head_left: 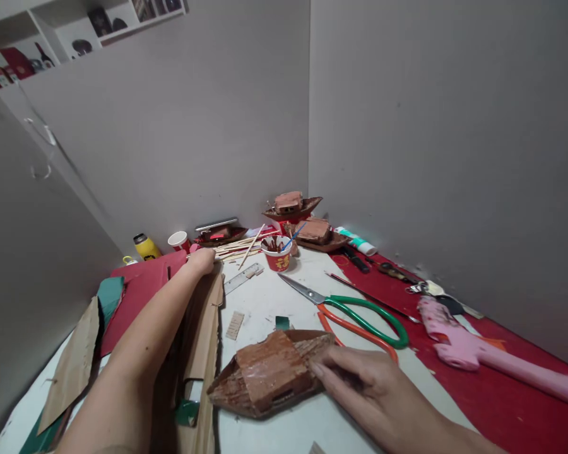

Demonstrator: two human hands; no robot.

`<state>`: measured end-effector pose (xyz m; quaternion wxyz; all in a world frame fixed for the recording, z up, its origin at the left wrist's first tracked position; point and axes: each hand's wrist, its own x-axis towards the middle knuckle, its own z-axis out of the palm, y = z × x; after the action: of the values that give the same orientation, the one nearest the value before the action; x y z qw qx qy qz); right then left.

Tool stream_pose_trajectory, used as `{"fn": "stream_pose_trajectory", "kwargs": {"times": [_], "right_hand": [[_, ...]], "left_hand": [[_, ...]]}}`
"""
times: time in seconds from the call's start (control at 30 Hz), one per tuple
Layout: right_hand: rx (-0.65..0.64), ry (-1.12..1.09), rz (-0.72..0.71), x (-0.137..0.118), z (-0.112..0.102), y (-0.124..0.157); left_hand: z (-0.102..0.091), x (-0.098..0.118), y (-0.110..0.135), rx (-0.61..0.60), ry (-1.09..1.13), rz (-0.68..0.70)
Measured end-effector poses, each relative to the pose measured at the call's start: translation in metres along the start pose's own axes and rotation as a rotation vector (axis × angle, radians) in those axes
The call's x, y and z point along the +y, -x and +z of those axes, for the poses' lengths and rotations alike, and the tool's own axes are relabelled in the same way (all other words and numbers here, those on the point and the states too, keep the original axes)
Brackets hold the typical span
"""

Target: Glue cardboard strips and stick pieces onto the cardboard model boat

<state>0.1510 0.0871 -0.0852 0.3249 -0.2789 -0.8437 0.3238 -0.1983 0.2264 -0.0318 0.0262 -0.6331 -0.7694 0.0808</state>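
Observation:
My right hand (362, 384) rests at the near edge of the table and grips the right side of a brown model boat (265, 372) with a small cabin on top. My left arm stretches far forward; my left hand (202, 260) is closed around the ends of a bundle of thin wooden sticks (239, 249) lying near the back of the table. A ruler (243, 278) lies just right of that hand.
Green and orange scissors (355, 312) lie right of centre. A pink glue gun (473, 353) sits on red cloth at right. A red paper cup (278, 254), other model boats (293, 207), a glue tube (357, 241), a yellow bottle (146, 246) and cardboard pieces (206, 340) surround them.

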Motion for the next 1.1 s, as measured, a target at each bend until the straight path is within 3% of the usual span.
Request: {"fn": "stream_pose_trajectory", "kwargs": {"times": [0.23, 0.37, 0.57, 0.7, 0.87, 1.1], "right_hand": [[-0.008, -0.002, -0.011, -0.005, -0.002, 0.003], [-0.027, 0.004, -0.051, -0.013, -0.001, 0.007], [-0.083, -0.012, -0.092, -0.023, 0.001, 0.014], [-0.112, -0.002, -0.149, -0.026, 0.002, 0.018], [-0.128, 0.026, -0.183, -0.029, -0.001, 0.017], [-0.158, 0.085, -0.209, -0.032, -0.002, 0.019]], "left_hand": [[-0.017, -0.007, 0.014, 0.141, 0.028, 0.019], [-0.041, -0.006, 0.034, 0.287, 0.094, 0.05], [-0.082, 0.014, 0.066, 0.544, 0.171, 0.058], [-0.106, 0.018, 0.081, 0.626, 0.153, 0.007], [-0.113, 0.007, 0.083, 0.499, 0.083, -0.05], [-0.063, -0.004, 0.061, 0.157, 0.02, -0.117]]}}
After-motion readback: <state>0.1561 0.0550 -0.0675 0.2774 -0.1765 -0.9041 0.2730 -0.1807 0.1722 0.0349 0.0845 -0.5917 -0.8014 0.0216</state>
